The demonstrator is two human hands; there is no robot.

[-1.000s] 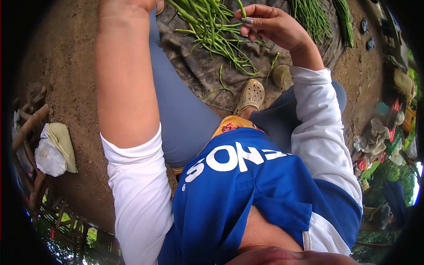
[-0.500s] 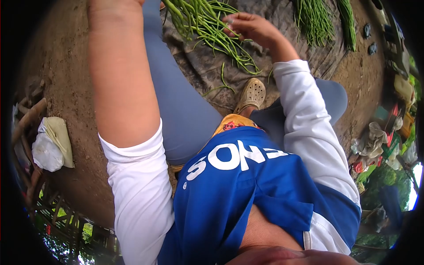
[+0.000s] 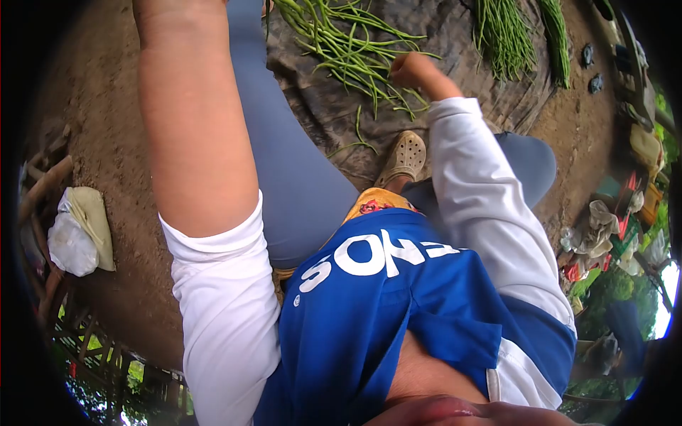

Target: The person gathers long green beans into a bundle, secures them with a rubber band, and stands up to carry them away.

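Long green beans [image 3: 355, 53] lie in a loose, tangled pile on the dark cloth [image 3: 312, 106] at the top middle. At the pile's right edge is my right hand [image 3: 415, 71], its fingers curled closed around bean ends. How many beans it holds is hidden by the fingers. My left arm stretches up the left side, and its hand lies beyond the top edge, out of sight. A few single beans [image 3: 359, 128] rest apart, below the pile.
Two bundles of long beans, a wide bundle [image 3: 506, 42] and a narrow bundle [image 3: 556, 42], lie on the right. My tan clog [image 3: 406, 157] rests by the cloth. A pale sack [image 3: 92, 224] sits left on bare soil; assorted bags [image 3: 600, 224] lie right.
My right hand has gone from spread fingers to a closed grip and moved slightly right and down. The beans near it have shifted and spread towards the right.
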